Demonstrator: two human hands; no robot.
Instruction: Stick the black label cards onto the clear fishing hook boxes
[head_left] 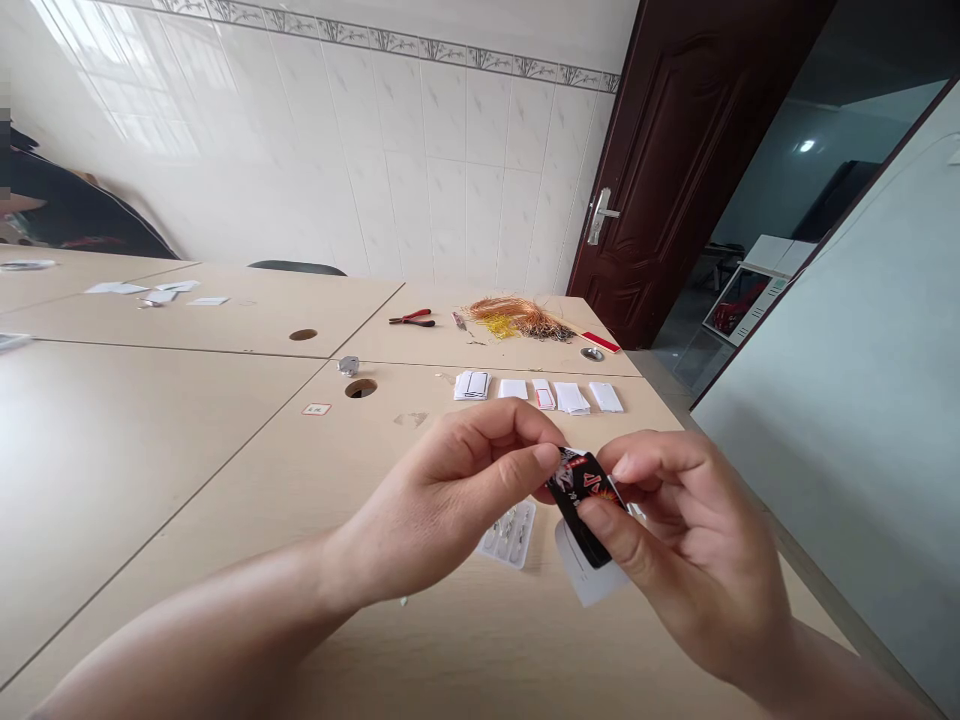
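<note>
Between my two hands, above the near table, is a black printed card (592, 545) with red and white graphics, tilted. My left hand (465, 500) pinches its upper left corner between thumb and fingers. My right hand (682, 540) grips its right side, the thumb lying across the front. A white slip of paper (581, 580) shows behind and below the card; which fingers hold it I cannot tell. Under my left hand sits a clear plastic tray (517, 545) with small shiny pieces in its slots, partly covered by the hand.
Stacks of white cards (472, 385) line the table beyond my hands. Farther back lie red-handled pliers (412, 318) and a bundle of copper-coloured wires (510, 310). A cable hole (361, 388) opens at left centre. A person in dark clothing (67, 205) is at the far left.
</note>
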